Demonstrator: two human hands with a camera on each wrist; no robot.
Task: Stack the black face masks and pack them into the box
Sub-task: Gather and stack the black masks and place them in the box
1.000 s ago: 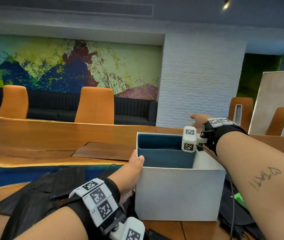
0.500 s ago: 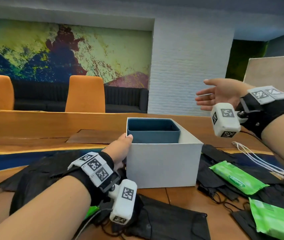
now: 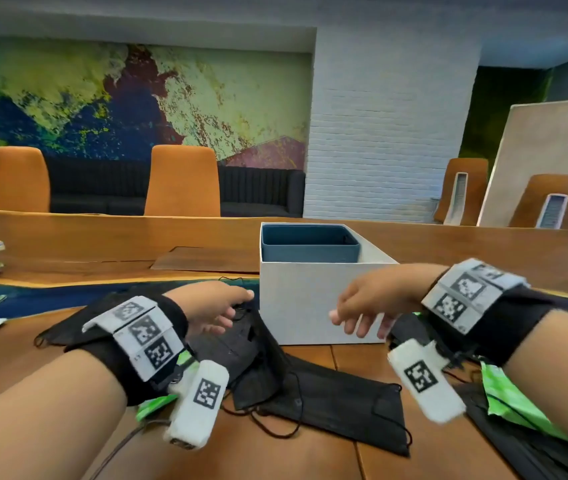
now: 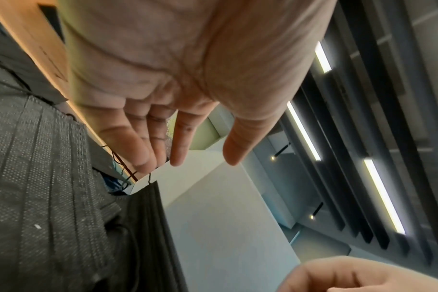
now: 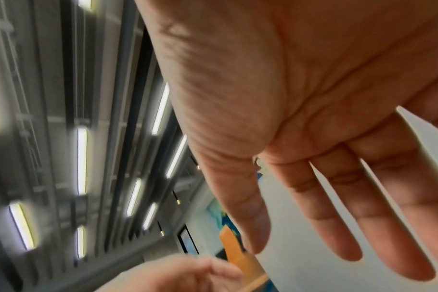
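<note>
Masks (image 3: pixel 338 400) lie loose all round you on the wooden table (image 3: pixel 102 244): one flat black one just in front of the white box (image 3: pixel 310 303), a crumpled heap under your left wrist, more at your right among the green packets (image 3: pixel 514 396). None is squared on another, and from the head view you cannot see the bottom of the box, only the blue inner tray (image 3: pixel 310 244) standing against its far left corner. Judge the job barely begun, then: stacking and packing are both left to do.

Your left hand (image 3: pixel 213 306) hovers low over the heap beside the box's left wall, fingers (image 4: pixel 143 150) straight and a little spread, holding nothing. Your right hand (image 3: pixel 369 303) hangs in front of the box's near face, fingers (image 5: pixel 358 221) loose and apart, also empty.

Mind the edges. The box's near wall stands between your hands and its opening, so a stack will likely have to go up and over that rim. The blue tray takes the rear left of the interior; the free space shows to its right and front. Ear loops trail across the table near the flat mask and may snag as you gather. Between your hands the tabletop in front of the box looks the best place to build the stack.
</note>
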